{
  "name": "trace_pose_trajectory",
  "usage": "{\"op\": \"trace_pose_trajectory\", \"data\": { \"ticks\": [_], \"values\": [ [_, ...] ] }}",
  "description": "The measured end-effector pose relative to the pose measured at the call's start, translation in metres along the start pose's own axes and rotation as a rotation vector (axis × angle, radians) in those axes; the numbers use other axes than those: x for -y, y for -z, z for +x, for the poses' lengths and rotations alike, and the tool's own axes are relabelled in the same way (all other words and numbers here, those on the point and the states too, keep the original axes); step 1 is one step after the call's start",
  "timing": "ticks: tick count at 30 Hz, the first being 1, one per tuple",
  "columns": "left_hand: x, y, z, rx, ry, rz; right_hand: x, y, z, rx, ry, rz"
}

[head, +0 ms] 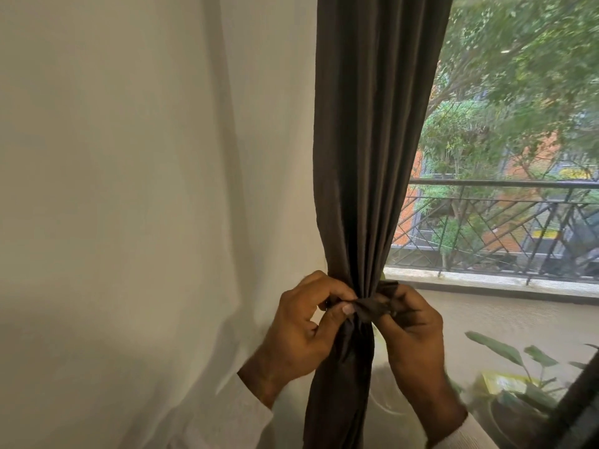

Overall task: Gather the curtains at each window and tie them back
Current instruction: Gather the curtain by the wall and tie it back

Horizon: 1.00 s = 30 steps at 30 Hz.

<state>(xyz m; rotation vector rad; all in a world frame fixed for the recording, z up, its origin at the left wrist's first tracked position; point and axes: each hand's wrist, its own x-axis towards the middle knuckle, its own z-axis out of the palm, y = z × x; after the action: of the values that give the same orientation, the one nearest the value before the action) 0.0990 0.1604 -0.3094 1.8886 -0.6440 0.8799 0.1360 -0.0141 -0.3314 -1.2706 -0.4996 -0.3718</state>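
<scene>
A dark brown curtain [366,140] hangs at the left edge of the window, gathered into a narrow bundle at waist height. A tie-back band [372,306] of the same dark fabric wraps around the bundle. My left hand [301,325] pinches the band's left end against the curtain. My right hand [411,332] grips the band's right end, fingers closed on the cloth. Below the band the curtain falls in a loose column between my wrists.
A white wall [129,189] fills the left half. To the right, the window [518,124] shows a metal balcony railing [499,222] and trees. A potted plant [518,384] with broad leaves stands at the lower right, beside another dark curtain edge [580,400].
</scene>
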Motion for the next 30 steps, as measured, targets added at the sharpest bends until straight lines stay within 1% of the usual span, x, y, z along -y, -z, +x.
{"op": "trace_pose_trajectory", "data": {
  "ticks": [4,7,8,10,12,13,17,19,21,24,27,29,30],
  "values": [
    [-0.007,-0.002,0.003,-0.063,0.058,-0.014,0.003,-0.007,-0.010,0.030,-0.036,0.026],
    [-0.008,-0.005,0.003,-0.104,0.064,0.045,0.006,-0.014,-0.021,-0.049,-0.051,0.091],
    [-0.008,-0.005,0.002,-0.113,0.060,0.071,0.004,-0.014,-0.024,-0.062,-0.029,0.077],
    [-0.009,-0.004,0.004,-0.111,0.093,0.069,-0.001,-0.012,-0.027,-0.057,0.048,-0.063],
    [-0.009,0.000,0.005,-0.095,0.148,-0.016,-0.006,-0.009,-0.027,-0.055,0.120,-0.241],
    [-0.010,0.002,0.006,-0.069,0.178,-0.099,-0.006,-0.010,-0.025,-0.061,0.131,-0.282],
    [-0.012,0.009,0.009,0.116,0.229,-0.498,-0.003,-0.012,-0.015,-0.091,0.106,-0.269],
    [-0.015,0.009,0.012,0.149,0.235,-0.545,-0.005,-0.010,-0.014,-0.085,0.133,-0.278],
    [-0.016,0.006,0.015,0.079,0.253,-0.448,-0.006,-0.010,-0.017,-0.072,0.161,-0.327],
    [-0.016,0.000,0.016,-0.077,0.214,-0.153,-0.001,-0.009,-0.027,-0.057,0.218,-0.373],
    [-0.017,0.002,0.016,-0.138,0.164,0.051,0.008,-0.005,-0.027,0.074,0.410,-0.473],
    [-0.018,0.005,0.017,-0.145,0.140,0.111,0.015,-0.001,-0.021,0.195,0.548,-0.548],
    [-0.019,0.007,0.018,-0.136,0.127,0.127,0.018,-0.001,-0.018,0.235,0.586,-0.566]
  ]
}}
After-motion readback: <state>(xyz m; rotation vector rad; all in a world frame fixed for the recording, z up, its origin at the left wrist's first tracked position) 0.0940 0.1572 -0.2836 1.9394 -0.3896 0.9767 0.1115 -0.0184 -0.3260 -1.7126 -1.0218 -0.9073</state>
